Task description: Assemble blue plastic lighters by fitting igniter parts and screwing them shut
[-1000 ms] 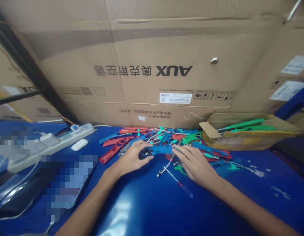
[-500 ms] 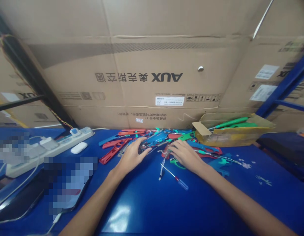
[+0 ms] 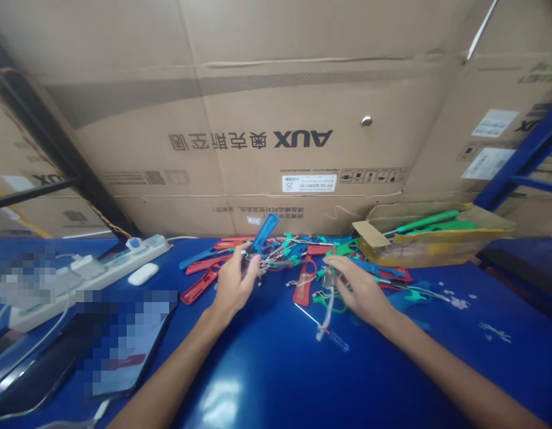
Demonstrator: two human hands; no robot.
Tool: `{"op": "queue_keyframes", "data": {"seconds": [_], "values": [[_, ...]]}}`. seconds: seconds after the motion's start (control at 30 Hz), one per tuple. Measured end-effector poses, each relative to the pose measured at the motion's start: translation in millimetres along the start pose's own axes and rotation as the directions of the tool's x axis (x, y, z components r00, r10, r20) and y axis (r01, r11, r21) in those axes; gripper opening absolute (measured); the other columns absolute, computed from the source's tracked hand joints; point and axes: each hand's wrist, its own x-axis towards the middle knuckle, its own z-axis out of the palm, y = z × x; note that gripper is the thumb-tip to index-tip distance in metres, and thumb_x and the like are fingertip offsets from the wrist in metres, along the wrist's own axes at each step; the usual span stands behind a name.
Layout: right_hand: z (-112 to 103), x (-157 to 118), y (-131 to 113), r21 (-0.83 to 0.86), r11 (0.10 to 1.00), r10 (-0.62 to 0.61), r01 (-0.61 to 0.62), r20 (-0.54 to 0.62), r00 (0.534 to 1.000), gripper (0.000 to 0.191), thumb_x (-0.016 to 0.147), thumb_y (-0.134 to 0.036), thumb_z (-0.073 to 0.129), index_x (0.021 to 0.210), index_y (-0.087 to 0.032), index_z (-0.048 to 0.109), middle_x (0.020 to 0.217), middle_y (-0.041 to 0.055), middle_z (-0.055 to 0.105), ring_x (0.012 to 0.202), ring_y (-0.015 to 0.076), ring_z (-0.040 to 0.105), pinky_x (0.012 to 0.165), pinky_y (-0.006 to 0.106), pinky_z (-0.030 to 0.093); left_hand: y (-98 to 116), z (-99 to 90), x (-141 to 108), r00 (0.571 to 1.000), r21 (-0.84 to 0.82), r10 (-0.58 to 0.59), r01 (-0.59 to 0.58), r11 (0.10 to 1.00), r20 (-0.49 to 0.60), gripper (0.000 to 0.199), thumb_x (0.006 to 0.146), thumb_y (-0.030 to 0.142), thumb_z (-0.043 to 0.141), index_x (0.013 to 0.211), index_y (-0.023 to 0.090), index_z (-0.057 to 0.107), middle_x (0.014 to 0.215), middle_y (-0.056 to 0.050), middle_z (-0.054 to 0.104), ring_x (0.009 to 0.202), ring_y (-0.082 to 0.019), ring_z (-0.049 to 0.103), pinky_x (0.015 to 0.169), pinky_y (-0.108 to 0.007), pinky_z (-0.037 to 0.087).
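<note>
Two bare hands, set apart over one blue tabletop: the left hand closed round the near end of a blue piece, the right hand with fingertips closed on a clear part. Blue piece, one: plastic, long and narrow, glossy, with a rounded far end; its lower end hidden by the fingers. Raised above the left side of the pile; tilted, long axis running from the left hand upward and to the right, free end toward the cardboard wall. Clear part, one: see-through, small, blurred in detail, with one pale cable hanging down from it, the lower end in front of the screwdriver. Screwdriver, one: clear handle with a touch of red, thin metal shaft, lying diagonally, tip to the upper left. Pile, one: red, blue and green plastic pieces with wires, overlapping, exact number not countable. Red piece, one, at the near edge of the pile, between the hands, lengthwise toward the wearer. Open carton, one, right of the pile, containing several green pieces. Power strip, one, at left, white; beside it, one small white case.
</note>
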Motion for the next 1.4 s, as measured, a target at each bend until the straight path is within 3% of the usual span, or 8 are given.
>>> {"op": "queue_keyframes", "data": {"seconds": [0.23,0.33,0.43,0.6,0.77,1.0,1.27,1.4], "values": [[5,-4,-12,-0.009,1.000,-0.012,0.014,0.125,0.992,0.048,0.099,-0.013,0.044,0.145,-0.024,0.048,0.130,0.0118,0.064,0.121,0.0238,0.063,0.100,0.043,0.056,14,1.4,-4,0.992,-0.203,0.055,-0.031,0.979,0.113,0.038,0.099,0.045,0.052,0.128,0.021,0.054,0.116,-0.007,0.068,0.102,-0.023,0.065,0.093,-0.036,0.049],[8,-4,-19,-0.049,0.998,-0.034,0.043,0.173,0.984,0.050,0.099,-0.015,0.044,0.148,-0.024,0.045,0.129,0.0118,0.066,0.120,0.0248,0.064,0.100,0.044,0.057,28,5.5,-9,0.993,-0.380,0.054,-0.009,0.925,0.108,0.035,0.101,0.045,0.048,0.127,0.022,0.052,0.120,-0.008,0.068,0.107,-0.023,0.065,0.098,-0.039,0.049],[9,-2,-26,-0.067,0.996,-0.043,0.056,0.182,0.982,0.045,0.101,-0.023,0.048,0.146,-0.020,0.046,0.119,0.0129,0.069,0.109,0.0256,0.067,0.093,0.043,0.059,40,10.8,-16,0.976,-0.504,0.089,0.025,0.864,0.200,0.033,0.105,0.044,0.039,0.129,0.022,0.049,0.131,-0.010,0.065,0.119,-0.023,0.062,0.108,-0.044,0.046],[19,2,-38,-0.161,0.975,-0.128,0.153,0.156,0.979,0.031,0.102,-0.032,0.051,0.126,-0.014,0.060,0.097,0.0110,0.071,0.089,0.0243,0.066,0.078,0.038,0.057,42,23.8,-30,0.901,-0.333,0.177,-0.039,0.942,0.396,0.043,0.103,0.043,0.046,0.142,0.023,0.042,0.143,-0.015,0.054,0.131,-0.028,0.053,0.113,-0.051,0.042],[28,5,-41,-0.245,0.940,-0.214,0.238,0.121,0.969,0.030,0.105,-0.026,0.043,0.090,-0.018,0.067,0.084,0.0080,0.069,0.079,0.0218,0.063,0.071,0.034,0.051,42,29.5,-38,0.888,-0.237,0.274,-0.195,0.952,0.369,0.042,0.099,0.041,0.055,0.136,0.023,0.047,0.129,-0.013,0.062,0.121,-0.028,0.059,0.103,-0.047,0.050],[7,4,-26,-0.382,0.877,-0.238,0.292,0.183,0.954,0.027,0.104,-0.018,0.043,0.115,-0.016,0.067,0.089,0.0088,0.067,0.081,0.0224,0.057,0.069,0.035,0.044,40,16.6,-26,0.911,-0.154,0.372,-0.347,0.925,0.180,0.040,0.094,0.040,0.062,0.129,0.021,0.052,0.118,-0.012,0.066,0.108,-0.028,0.064,0.094,-0.047,0.055],[-4,3,-10,-0.388,0.917,-0.021,0.095,0.190,0.982,0.032,0.102,-0.017,0.046,0.129,-0.017,0.062,0.098,0.0110,0.067,0.087,0.0250,0.059,0.072,0.037,0.051,32,1.2,-17,0.923,-0.059,0.384,-0.381,0.923,0.039,0.040,0.097,0.037,0.058,0.133,0.022,0.050,0.123,-0.011,0.065,0.109,-0.027,0.063,0.094,-0.044,0.052],[2,1,1,-0.014,0.978,0.207,-0.206,0.084,0.975,0.045,0.100,-0.031,0.053,0.143,-0.021,0.049,0.114,0.0123,0.068,0.099,0.0259,0.067,0.084,0.042,0.059,37,1.1,-13,0.875,-0.006,0.467,-0.470,0.883,0.131,0.038,0.098,0.037,0.057,0.132,0.021,0.050,0.111,-0.007,0.070,0.100,-0.025,0.063,0.094,-0.044,0.047]]}}
